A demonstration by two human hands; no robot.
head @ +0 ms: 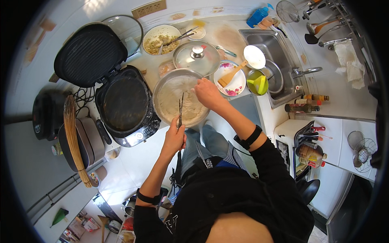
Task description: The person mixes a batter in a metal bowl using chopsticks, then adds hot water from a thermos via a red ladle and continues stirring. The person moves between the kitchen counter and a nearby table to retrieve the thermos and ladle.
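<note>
My left hand (174, 138) grips a pair of dark chopsticks (181, 111). Their tips reach into a wide metal bowl (155, 104) at the counter's front edge. Pale, wet-looking dough or batter (170, 100) lies in it, with a whitish, flour-like area towards the far side. Over the bowl's right rim is my right hand (209, 94), its fingers curled inward. Whether it holds the rim or something small is hidden by the hand itself.
An electric griddle (124, 97) stands left with its lid (91, 54) raised. Behind the bowl are a glass lid (185, 56) and a bowl of chopped filling (167, 32). A floral plate (218, 68) with a wooden spatula (232, 74) sits right, before the sink (256, 38).
</note>
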